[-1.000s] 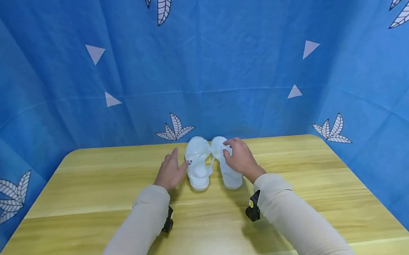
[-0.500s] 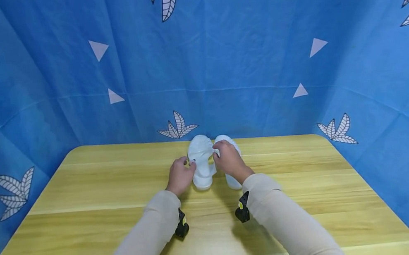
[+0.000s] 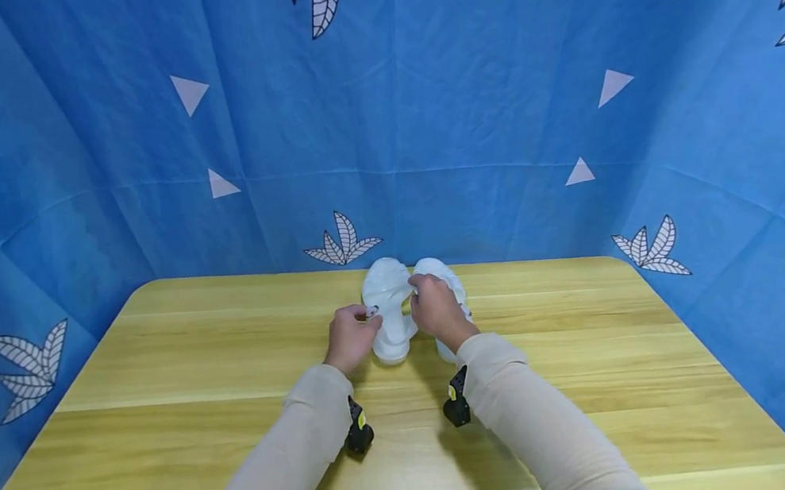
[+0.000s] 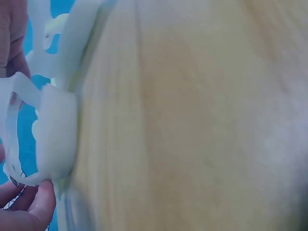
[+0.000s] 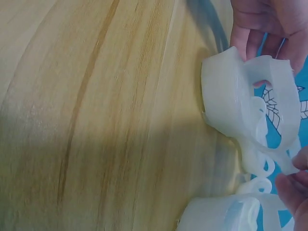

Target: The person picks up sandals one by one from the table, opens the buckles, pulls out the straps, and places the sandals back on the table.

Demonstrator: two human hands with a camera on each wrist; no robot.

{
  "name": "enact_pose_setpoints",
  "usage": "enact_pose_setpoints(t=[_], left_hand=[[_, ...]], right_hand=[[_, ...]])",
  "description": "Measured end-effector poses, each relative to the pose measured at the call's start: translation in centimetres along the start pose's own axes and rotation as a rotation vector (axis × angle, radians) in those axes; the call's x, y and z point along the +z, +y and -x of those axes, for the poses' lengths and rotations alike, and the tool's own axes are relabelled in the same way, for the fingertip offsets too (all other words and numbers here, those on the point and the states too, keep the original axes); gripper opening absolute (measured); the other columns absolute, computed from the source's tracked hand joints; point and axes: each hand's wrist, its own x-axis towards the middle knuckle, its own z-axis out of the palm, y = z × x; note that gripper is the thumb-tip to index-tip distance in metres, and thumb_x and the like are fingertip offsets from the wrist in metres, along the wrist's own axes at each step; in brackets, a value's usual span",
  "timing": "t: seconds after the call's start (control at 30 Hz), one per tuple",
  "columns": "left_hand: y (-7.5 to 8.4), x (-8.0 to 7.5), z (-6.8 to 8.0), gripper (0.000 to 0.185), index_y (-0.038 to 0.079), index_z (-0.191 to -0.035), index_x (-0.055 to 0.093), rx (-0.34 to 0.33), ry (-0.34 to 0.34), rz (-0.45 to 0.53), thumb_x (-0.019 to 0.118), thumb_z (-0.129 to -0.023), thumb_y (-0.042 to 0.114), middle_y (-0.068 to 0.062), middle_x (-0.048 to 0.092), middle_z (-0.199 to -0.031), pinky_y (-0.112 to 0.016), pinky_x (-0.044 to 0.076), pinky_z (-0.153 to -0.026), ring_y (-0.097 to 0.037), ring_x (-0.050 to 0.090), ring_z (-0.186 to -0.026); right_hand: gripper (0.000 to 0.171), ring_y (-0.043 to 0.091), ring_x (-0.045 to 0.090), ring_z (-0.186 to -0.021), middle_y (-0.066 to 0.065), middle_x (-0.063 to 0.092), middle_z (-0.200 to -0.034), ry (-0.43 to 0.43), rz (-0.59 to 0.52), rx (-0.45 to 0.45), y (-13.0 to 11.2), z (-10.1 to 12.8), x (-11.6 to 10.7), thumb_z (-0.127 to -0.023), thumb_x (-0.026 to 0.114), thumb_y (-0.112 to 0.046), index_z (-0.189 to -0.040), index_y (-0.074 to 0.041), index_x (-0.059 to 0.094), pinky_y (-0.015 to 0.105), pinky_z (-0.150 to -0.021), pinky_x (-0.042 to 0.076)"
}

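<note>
Two white translucent sandals lie side by side at the table's back edge, heels toward me: the left sandal [image 3: 385,278] and the right sandal [image 3: 447,271]. My left hand [image 3: 353,337] is at the left sandal's outer side, thumb and fingers pinching its strap by a small metal piece, seen in the left wrist view beside the heel [image 4: 57,130]. From the inner side, my right hand [image 3: 438,312] pinches the loose strap end [image 5: 286,163] of the same sandal. The right hand and forearm cover part of the right sandal.
The wooden table [image 3: 242,452] spreads out around the sandals. A blue cloth [image 3: 464,110] with leaf and triangle prints hangs behind and along both sides. A black wrist camera [image 3: 359,432] sits under the left cuff, another wrist camera [image 3: 456,402] under the right.
My right hand has moved left from over the right sandal to the left sandal's strap. My left hand has come in to the right, its spread fingers now pinching the strap.
</note>
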Motion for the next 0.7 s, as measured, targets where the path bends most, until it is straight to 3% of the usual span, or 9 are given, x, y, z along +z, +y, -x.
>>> enact_pose_setpoints(t=[0.3, 0.47, 0.7], left_hand=[[0.5, -0.2, 0.2, 0.018, -0.003, -0.101, 0.067, -0.066, 0.021, 0.09, 0.062, -0.087, 0.007, -0.014, 0.063, -0.099, -0.029, 0.051, -0.072, -0.023, 0.058, -0.088], [0.3, -0.5, 0.2, 0.021, -0.004, -0.106, 0.066, -0.083, 0.05, 0.115, 0.062, -0.087, 0.005, -0.015, 0.062, -0.099, -0.028, 0.051, -0.07, -0.023, 0.057, -0.088], [0.0, -0.9, 0.7, 0.018, -0.004, -0.098, 0.066, -0.084, 0.032, 0.118, 0.065, -0.081, 0.003, -0.013, 0.061, -0.091, -0.027, 0.049, -0.065, -0.021, 0.057, -0.08]], right_hand=[[0.025, 0.028, 0.06, -0.1, 0.016, 0.063, -0.104, 0.13, -0.064, -0.028, -0.7, 0.2, 0.1, -0.09, 0.055, -0.002, -0.113, 0.001, 0.064, 0.037, -0.086, 0.051], [0.02, 0.026, 0.06, -0.092, 0.015, 0.062, -0.097, 0.181, -0.132, -0.038, -1.2, 0.5, 0.1, -0.088, 0.056, -0.001, -0.106, 0.002, 0.066, 0.035, -0.08, 0.052], [0.017, 0.025, 0.061, -0.083, 0.014, 0.062, -0.091, 0.243, -0.248, -0.065, -1.1, 1.8, 0.1, -0.087, 0.055, 0.0, -0.099, 0.003, 0.067, 0.036, -0.077, 0.052]])
